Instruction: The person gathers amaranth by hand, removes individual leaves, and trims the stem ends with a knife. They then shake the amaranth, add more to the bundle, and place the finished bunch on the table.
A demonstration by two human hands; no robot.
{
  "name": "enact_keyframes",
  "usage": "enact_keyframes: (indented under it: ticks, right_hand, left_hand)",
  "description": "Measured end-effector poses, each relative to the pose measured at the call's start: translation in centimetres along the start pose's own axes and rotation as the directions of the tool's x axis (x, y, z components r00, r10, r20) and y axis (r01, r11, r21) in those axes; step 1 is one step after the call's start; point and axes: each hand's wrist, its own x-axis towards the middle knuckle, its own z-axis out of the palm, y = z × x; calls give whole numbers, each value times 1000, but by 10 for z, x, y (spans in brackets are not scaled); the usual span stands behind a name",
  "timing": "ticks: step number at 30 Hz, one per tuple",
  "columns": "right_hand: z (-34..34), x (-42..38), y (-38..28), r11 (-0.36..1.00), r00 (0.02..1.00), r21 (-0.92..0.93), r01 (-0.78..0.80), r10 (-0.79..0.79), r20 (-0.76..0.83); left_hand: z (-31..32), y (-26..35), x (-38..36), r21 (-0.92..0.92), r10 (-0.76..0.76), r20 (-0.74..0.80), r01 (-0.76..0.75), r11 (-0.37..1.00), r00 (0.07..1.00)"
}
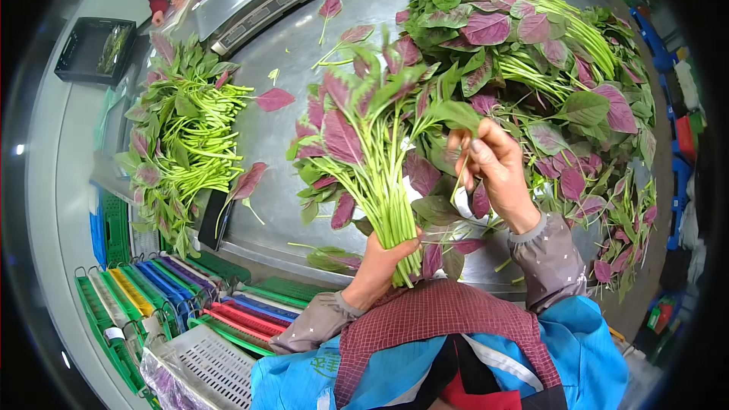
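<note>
My left hand [380, 264] is wrapped round the lower stems of a bunch of red amaranth [378, 190]. The bunch leans up and away, its green and purple leaves fanned out at the top. To its right, my right hand [495, 168] is closed in a pinch by the bunch's edge, on what looks like an amaranth leaf [454, 114] with a thin stem. Its other fingers curl and partly hide the grip. Loose purple leaves [422, 175] lie on the metal table [277, 140] under and between both hands.
A large amaranth heap [524, 38] covers the table's right side. Another pile [190, 129] lies at the left, stems inward. A scale [262, 4] stands at the back left, near a co-worker's hands [168, 6] and a black crate [97, 49]. Stacked coloured crates [163, 288] stand below left.
</note>
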Motion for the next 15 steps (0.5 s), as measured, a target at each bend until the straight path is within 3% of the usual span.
enact_keyframes:
  ticks: [3,5,7,8,9,10,11,12,13,15]
  right_hand:
    - [-13,-6,35,954,960,-101,-281,280,-30]
    - [-10,-3,49,926,945,-185,-328,324,-55]
    - [-2,2,60,892,970,-400,-209,241,30]
    - [-3,3,67,802,963,-577,-154,252,93]
    - [-5,2,81,716,966,-695,61,132,220]
    - [-10,-1,84,689,876,-720,-84,396,277]
    - [-14,-5,82,621,711,-755,-211,628,317]
    - [-9,-10,66,599,749,-801,7,528,400]
    - [-2,-17,43,267,786,-948,172,543,295]
    - [12,-20,23,54,949,-982,180,254,188]
  left_hand:
    - [0,0,1,-37,-7,20,8,999,1000]
    - [0,4,0,-64,-39,28,41,997,999]
    - [-2,6,-1,-54,-39,23,41,998,999]
    - [-2,7,-1,-53,-39,24,40,998,999]
    - [-2,7,-2,-48,-38,22,39,998,999]
    - [-2,7,-2,-34,-6,7,6,999,1000]
    - [-1,7,-1,-23,28,-9,-28,999,1000]
    - [-2,6,0,-30,32,-16,-32,999,999]
    - [-3,4,1,57,65,-35,-63,996,997]
    - [-4,-3,3,138,93,-64,-84,987,994]
